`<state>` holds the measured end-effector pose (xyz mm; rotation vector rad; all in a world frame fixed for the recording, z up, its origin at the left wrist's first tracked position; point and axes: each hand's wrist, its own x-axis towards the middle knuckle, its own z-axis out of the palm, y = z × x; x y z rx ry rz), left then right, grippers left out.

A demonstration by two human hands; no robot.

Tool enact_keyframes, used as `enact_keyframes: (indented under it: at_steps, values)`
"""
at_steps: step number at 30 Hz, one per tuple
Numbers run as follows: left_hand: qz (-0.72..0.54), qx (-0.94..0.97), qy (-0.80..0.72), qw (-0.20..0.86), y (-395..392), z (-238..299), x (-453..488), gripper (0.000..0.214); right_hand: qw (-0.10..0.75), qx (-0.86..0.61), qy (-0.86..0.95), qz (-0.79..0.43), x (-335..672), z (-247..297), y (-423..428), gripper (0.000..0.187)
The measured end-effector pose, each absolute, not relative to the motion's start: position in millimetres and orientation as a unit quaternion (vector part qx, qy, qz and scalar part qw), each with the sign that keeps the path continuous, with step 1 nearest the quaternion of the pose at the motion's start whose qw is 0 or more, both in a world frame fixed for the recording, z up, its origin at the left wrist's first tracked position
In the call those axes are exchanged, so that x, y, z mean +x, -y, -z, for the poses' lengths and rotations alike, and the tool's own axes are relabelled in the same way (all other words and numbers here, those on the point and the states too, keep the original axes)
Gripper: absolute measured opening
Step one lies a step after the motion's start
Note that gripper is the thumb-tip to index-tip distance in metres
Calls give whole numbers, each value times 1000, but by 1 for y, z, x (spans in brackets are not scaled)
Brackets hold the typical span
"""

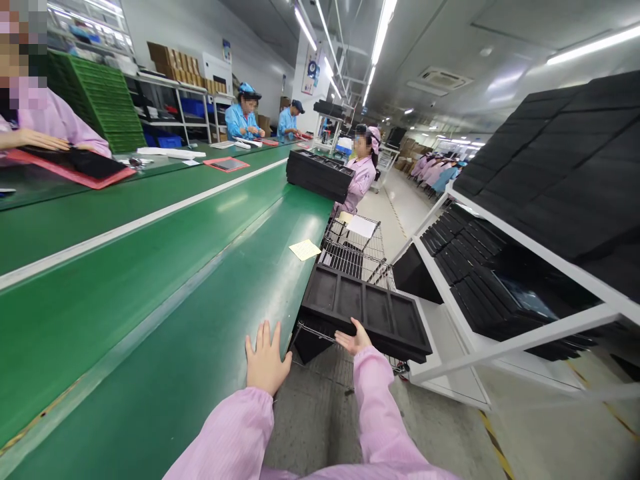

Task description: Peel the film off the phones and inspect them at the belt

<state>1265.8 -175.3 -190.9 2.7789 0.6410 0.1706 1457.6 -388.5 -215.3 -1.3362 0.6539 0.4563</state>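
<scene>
My left hand (266,360) lies flat and open on the edge of the green conveyor table (165,287), fingers stretched forward. My right hand (356,339) grips the near edge of a black compartment tray (367,310), thumb on top, fingers under it. The tray rests over a wire cart (357,257) beside the table. Both arms wear pink sleeves.
A white rack (505,333) at right holds stacks of black trays (560,173). Another tray stack (320,173) sits on the table's far end, with a yellow paper slip (305,250) nearer. Several workers in pink and blue stand along the line; a person at upper left handles a red-edged tray (70,167).
</scene>
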Motion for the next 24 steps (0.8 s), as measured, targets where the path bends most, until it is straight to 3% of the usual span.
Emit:
enact_keyframes:
  at_steps: [6, 16, 24]
  values:
    - [-68, 961, -222, 151, 174, 189, 1265, 66, 651, -638, -343, -228, 1451, 210, 421, 35]
    - [-63, 959, -217, 171, 170, 191, 1263, 69, 683, -609, -379, -140, 1469, 216, 396, 31]
    - [-57, 955, -213, 197, 165, 192, 1261, 70, 753, -564, -339, -23, 1507, 168, 426, 34]
